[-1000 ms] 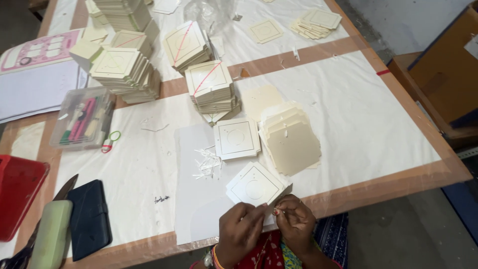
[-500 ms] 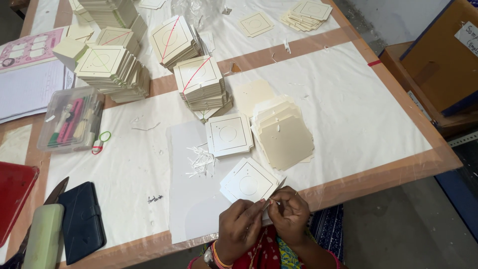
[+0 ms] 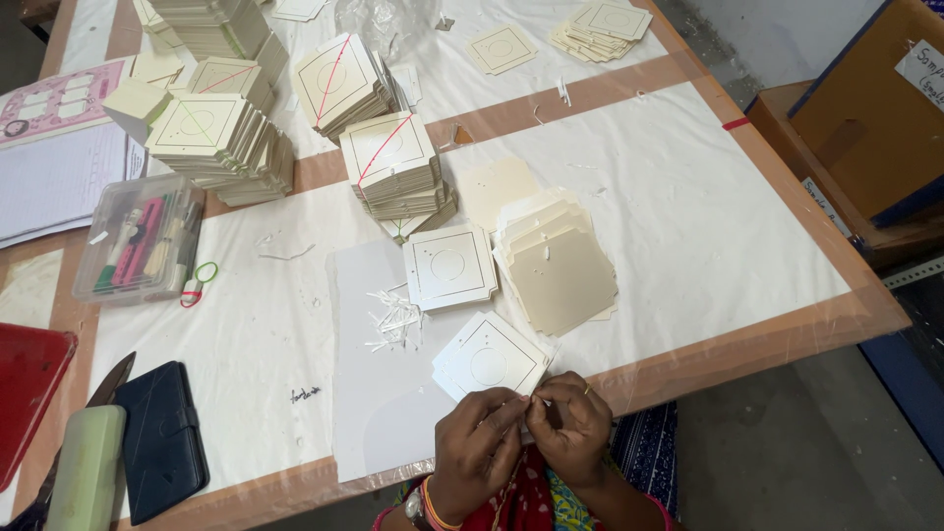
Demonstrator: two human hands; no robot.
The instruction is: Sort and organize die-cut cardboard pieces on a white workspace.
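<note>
Change: both hands sit closer to the table's near edge [image 3: 708,356] than a second ago, the card pulled in with them.
Left hand [image 3: 479,444]: fingertips pinched on the white square card [image 3: 489,362].
Right hand [image 3: 568,425]: fingers pinched at the same corner.
Card: overhangs the near edge, beside the white scraps [image 3: 395,319].
Room: bare cloth right of the cream card pile [image 3: 556,272].

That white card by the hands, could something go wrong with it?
Maybe. The white card lies close to the table's edge, right beside both hands, so a nudge might knock it off. The little white scraps lie loose and could scatter. The tall card stack leans unevenly and might topple.
</note>
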